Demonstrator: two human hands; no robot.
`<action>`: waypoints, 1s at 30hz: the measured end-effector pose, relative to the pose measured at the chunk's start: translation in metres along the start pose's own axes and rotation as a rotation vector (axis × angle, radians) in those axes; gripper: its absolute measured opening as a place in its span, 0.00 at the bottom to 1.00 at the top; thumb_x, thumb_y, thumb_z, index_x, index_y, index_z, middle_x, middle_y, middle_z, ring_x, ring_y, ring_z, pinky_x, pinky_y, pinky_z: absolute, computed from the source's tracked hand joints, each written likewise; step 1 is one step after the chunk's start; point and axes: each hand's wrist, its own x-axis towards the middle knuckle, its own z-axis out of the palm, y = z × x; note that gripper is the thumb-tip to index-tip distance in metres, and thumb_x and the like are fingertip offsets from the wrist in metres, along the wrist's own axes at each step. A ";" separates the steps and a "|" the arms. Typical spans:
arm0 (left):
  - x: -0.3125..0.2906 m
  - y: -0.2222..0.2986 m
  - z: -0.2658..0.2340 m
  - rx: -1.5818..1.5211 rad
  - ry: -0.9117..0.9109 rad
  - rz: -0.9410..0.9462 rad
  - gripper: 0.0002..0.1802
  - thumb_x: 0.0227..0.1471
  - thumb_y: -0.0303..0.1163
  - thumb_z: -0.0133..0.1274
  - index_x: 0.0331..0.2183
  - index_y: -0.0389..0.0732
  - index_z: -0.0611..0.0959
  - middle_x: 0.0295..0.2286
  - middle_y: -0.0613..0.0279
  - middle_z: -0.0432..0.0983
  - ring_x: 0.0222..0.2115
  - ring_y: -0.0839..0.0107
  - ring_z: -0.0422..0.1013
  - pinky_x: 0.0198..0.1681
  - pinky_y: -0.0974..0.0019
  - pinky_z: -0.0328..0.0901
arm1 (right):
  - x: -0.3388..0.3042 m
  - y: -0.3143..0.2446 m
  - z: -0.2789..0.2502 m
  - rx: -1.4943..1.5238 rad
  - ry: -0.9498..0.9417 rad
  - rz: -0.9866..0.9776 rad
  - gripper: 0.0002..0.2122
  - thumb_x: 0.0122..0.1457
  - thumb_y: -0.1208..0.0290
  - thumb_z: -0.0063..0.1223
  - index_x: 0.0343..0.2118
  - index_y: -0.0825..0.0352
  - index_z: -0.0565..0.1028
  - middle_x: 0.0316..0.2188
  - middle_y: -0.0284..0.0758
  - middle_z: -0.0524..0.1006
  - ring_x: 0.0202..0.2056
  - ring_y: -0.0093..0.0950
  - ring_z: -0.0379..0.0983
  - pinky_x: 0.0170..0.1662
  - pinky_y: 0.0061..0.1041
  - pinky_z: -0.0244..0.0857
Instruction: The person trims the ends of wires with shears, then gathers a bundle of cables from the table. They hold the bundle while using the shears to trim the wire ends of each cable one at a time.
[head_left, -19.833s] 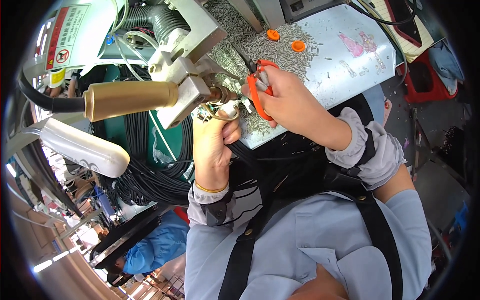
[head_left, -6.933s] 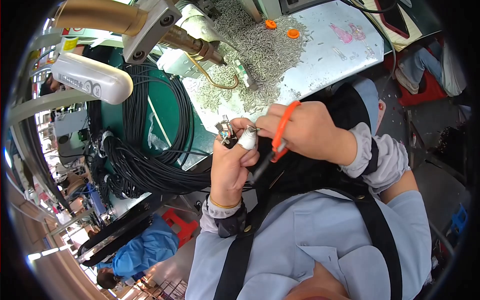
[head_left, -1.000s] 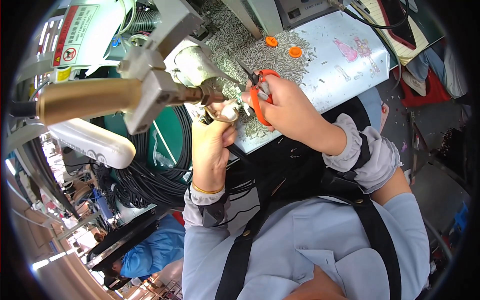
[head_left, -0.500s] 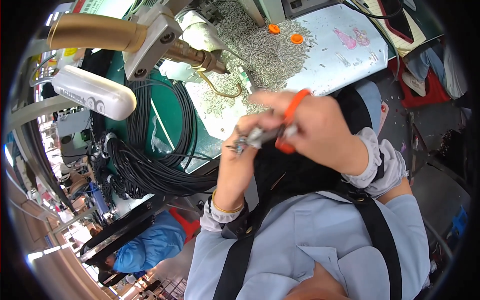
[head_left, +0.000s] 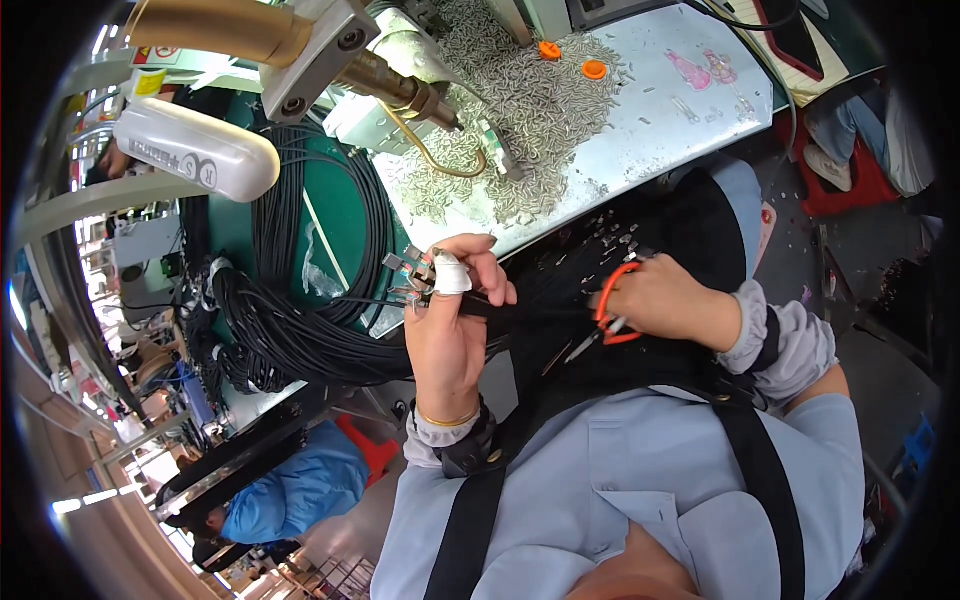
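Observation:
My left hand [head_left: 450,335] is turned palm up near the front edge of the metal worktop, with white tape round its thumb. Between its curled fingers is a bunch of black cables, whose ends carry small metal connectors [head_left: 403,272] with bits of green. My right hand [head_left: 665,300] is closed on orange-handled scissors [head_left: 618,330], held low over the black apron [head_left: 560,350] on my lap. The scissors' blades point down to the left, apart from the cables. Small pale scraps [head_left: 618,238] lie on the apron.
A heap of tiny metal pieces [head_left: 540,125] covers much of the worktop [head_left: 670,120], with two orange caps [head_left: 594,70] beside it. A machine nozzle [head_left: 425,105] and a white lamp-like cylinder [head_left: 200,150] overhang the left side. Coiled black cables [head_left: 290,325] lie at left.
My hands have parted. The right has drawn down and right with the scissors; the left has shifted left and turned palm up, still holding the cable ends.

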 end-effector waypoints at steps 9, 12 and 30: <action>-0.003 -0.009 0.012 0.336 -0.288 -0.217 0.12 0.53 0.32 0.40 0.34 0.32 0.73 0.20 0.64 0.67 0.20 0.79 0.61 0.25 0.77 0.58 | 0.042 -0.021 -0.053 0.600 0.699 0.096 0.04 0.46 0.81 0.51 0.27 0.70 0.71 0.17 0.31 0.72 0.20 0.21 0.71 0.20 0.15 0.59; -0.006 -0.015 0.012 0.418 -0.220 -0.312 0.08 0.50 0.26 0.44 0.33 0.33 0.73 0.21 0.64 0.68 0.21 0.81 0.62 0.25 0.79 0.57 | 0.051 -0.024 -0.060 0.947 0.309 0.255 0.04 0.50 0.77 0.50 0.25 0.72 0.70 0.16 0.32 0.71 0.17 0.17 0.68 0.19 0.13 0.56; -0.001 -0.010 -0.001 -0.091 0.037 -0.315 0.07 0.46 0.22 0.50 0.31 0.36 0.70 0.19 0.70 0.63 0.12 0.87 0.50 0.12 0.81 0.43 | 0.057 -0.018 -0.047 -0.081 0.532 -0.152 0.06 0.45 0.70 0.53 0.25 0.64 0.71 0.13 0.27 0.65 0.13 0.22 0.63 0.14 0.18 0.53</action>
